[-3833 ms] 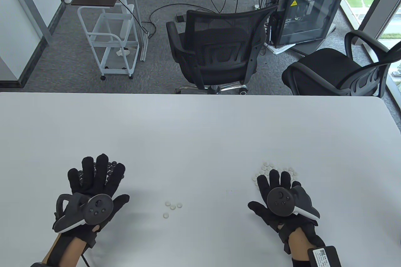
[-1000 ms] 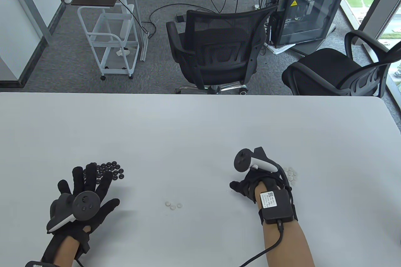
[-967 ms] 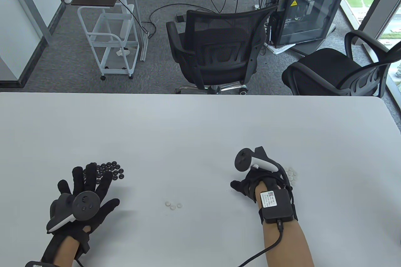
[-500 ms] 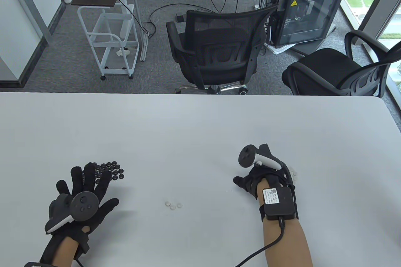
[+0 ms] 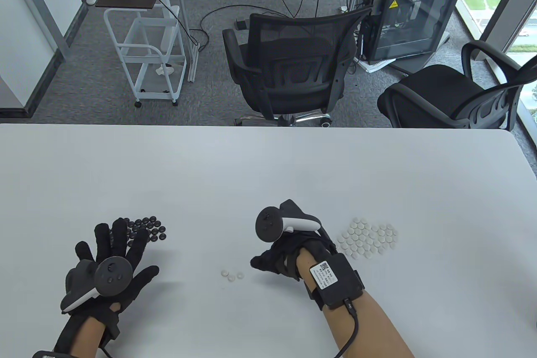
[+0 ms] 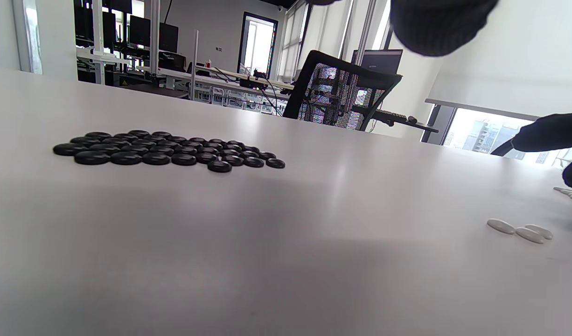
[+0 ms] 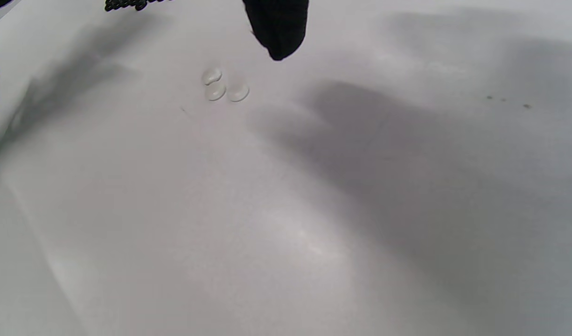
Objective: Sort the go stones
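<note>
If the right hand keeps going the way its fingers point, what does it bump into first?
Probably the three loose white stones. The right hand points left toward them across bare table, with a small gap between. Whether its fingertips are low enough to touch them is unclear.

Table (image 5: 268, 173): showing plain pale grey-white all over.
Black stones (image 5: 147, 230): lying glossy black, clustered near the table's front-left edge.
White stones (image 5: 369, 240): showing matte white, packed in a honeycomb pattern toward the front right.
Three loose stones (image 5: 232, 275): showing white at the front middle.
Left hand (image 5: 113, 265) and right hand (image 5: 281, 257): wearing black gloves; each tracker showing dark grey with a white band.
</note>
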